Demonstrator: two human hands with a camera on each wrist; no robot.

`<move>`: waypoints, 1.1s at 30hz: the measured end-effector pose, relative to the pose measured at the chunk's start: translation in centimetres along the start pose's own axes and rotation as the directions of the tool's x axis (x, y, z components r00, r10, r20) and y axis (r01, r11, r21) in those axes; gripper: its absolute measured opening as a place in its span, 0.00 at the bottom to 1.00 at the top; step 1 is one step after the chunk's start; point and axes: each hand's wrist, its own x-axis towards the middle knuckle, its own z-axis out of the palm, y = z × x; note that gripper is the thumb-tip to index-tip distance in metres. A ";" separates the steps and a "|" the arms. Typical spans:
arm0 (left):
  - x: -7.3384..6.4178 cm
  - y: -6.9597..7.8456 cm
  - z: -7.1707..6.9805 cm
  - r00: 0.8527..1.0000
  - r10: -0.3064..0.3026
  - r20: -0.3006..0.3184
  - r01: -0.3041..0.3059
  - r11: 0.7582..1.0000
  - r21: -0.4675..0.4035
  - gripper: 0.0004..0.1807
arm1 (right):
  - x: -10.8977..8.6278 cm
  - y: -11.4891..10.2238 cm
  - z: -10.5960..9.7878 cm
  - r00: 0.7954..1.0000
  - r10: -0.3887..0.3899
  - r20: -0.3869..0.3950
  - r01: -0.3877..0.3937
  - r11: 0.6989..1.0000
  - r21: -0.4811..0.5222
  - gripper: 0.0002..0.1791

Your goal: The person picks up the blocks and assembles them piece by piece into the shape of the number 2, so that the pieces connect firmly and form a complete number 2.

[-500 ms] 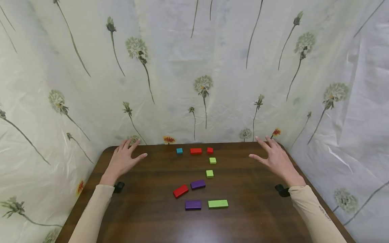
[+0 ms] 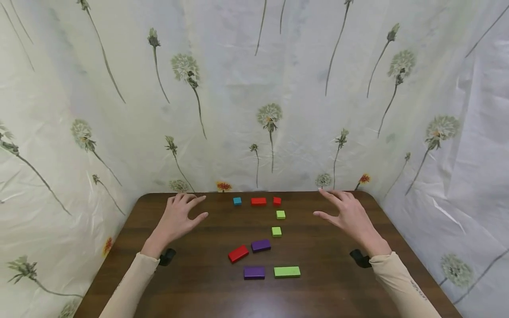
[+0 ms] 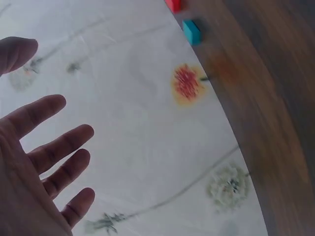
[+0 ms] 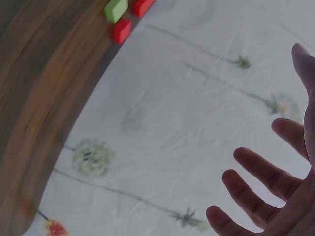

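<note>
My left hand (image 2: 178, 220) is held over the table's left side, fingers spread and nothing in it. The blue block (image 2: 237, 201) is the one nearest to it. On the right, my other hand (image 2: 351, 217) hovers with fingers apart, also holding nothing. Closest to that hand are a small red block (image 2: 277, 201) and a green cube (image 2: 280, 214). A longer red block (image 2: 258, 201) lies between the blue and small red ones. Nearer the front lie another green cube (image 2: 276, 232), a tilted red block (image 2: 238, 254), two purple blocks (image 2: 260, 245) and a long green block (image 2: 287, 272).
The dark wooden table (image 2: 191, 287) has rounded far corners. A pale curtain (image 2: 230, 110) printed with dandelions hangs behind it and along both sides. Each wrist wears a black camera strap (image 2: 167, 257).
Both hands have moved inward toward the blocks, the left going right and the right going left. The blocks keep their arrangement; the whole view has shifted slightly.
</note>
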 end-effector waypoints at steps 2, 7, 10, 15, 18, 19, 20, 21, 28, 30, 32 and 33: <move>-0.2 0.8 0.0 1.000 0.025 -0.010 -0.026 1.000 -0.005 0.30 | 0.0 -0.7 0.1 1.000 -0.023 -0.008 0.023 1.000 0.010 0.42; -0.9 1.9 0.0 0.998 0.066 -0.012 -0.066 0.998 -0.010 0.28 | -0.2 -2.1 0.3 0.998 -0.052 -0.025 0.053 0.998 0.038 0.42; -1.2 2.3 0.2 0.997 0.075 -0.002 -0.075 0.997 -0.015 0.26 | -0.4 -2.8 0.5 0.997 -0.068 -0.036 0.070 0.996 0.054 0.42; -1.9 2.6 1.2 0.995 0.095 0.010 -0.094 0.995 -0.024 0.22 | -0.9 -3.9 1.6 0.993 -0.108 -0.037 0.110 0.992 0.061 0.40; -2.4 2.9 2.2 0.992 0.123 0.007 -0.123 0.992 -0.035 0.20 | -1.4 -4.4 2.6 0.992 -0.125 -0.034 0.127 0.990 0.064 0.40; -2.6 3.0 2.6 0.991 0.133 0.008 -0.132 0.990 -0.042 0.20 | -1.5 -4.5 2.9 0.991 -0.128 -0.034 0.130 0.989 0.067 0.39; -2.8 3.2 3.0 0.990 0.140 0.012 -0.139 0.989 -0.045 0.19 | -1.7 -4.7 3.2 0.991 -0.130 -0.034 0.132 0.989 0.070 0.39; -3.0 3.3 3.4 0.989 0.147 0.018 -0.146 0.988 -0.052 0.19 | -1.8 -4.8 3.5 0.991 -0.129 -0.032 0.131 0.989 0.075 0.39; -4.3 4.5 6.2 0.978 0.196 0.069 -0.191 0.979 -0.071 0.18 | -3.1 -6.5 5.9 0.991 -0.130 0.011 0.128 0.984 0.128 0.36; -4.5 4.9 7.0 0.973 0.213 0.088 -0.206 0.975 -0.079 0.18 | -3.4 -7.2 6.6 0.991 -0.132 0.033 0.127 0.983 0.136 0.34; -4.6 5.4 7.6 0.967 0.229 0.112 -0.221 0.972 -0.078 0.17 | -3.8 -7.8 7.2 0.989 -0.140 0.054 0.131 0.980 0.148 0.32; -4.7 5.6 7.9 0.964 0.234 0.127 -0.224 0.971 -0.083 0.17 | -3.9 -8.1 7.5 0.987 -0.148 0.062 0.137 0.979 0.153 0.31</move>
